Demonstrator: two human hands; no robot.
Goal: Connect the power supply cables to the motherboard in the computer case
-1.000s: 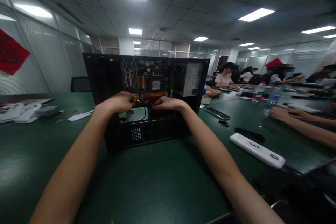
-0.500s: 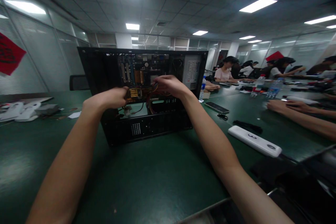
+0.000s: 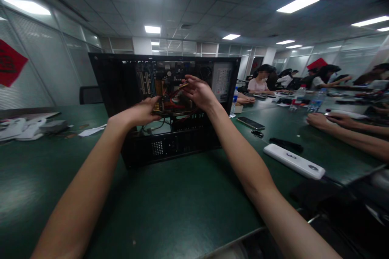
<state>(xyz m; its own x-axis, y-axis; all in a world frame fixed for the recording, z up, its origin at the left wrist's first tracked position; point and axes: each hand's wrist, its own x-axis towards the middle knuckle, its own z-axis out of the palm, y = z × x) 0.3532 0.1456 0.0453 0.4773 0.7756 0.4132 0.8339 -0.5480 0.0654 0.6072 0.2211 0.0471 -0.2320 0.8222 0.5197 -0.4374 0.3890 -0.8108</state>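
A black computer case [image 3: 194, 145] stands upright on the green table, its open side facing me. Inside sit the motherboard [image 3: 170, 73], orange-lit slots, and a silver power supply [image 3: 221, 79] at the upper right. My right hand [image 3: 199, 94] is inside the opening, its fingers pinched on thin coloured cables [image 3: 183, 86] in front of the board. At the lower left of the board, my left hand [image 3: 142, 111] reaches in with fingers stretched and thumb apart. Loose wires [image 3: 176, 111] run between the two hands. Whether the left fingertips touch them I cannot tell.
To the right lie a phone [image 3: 251, 123], a black cord [image 3: 286, 145] and a white power strip [image 3: 294, 161]. Another person's hands [image 3: 330, 121] rest farther right, near plastic bottles [image 3: 317, 100]. At the left are a grey box [image 3: 54, 126] and white paper [image 3: 92, 130].
My right hand has risen slightly, drawing cables up with it. My left hand has moved right and its fingers have spread from a closed grip.
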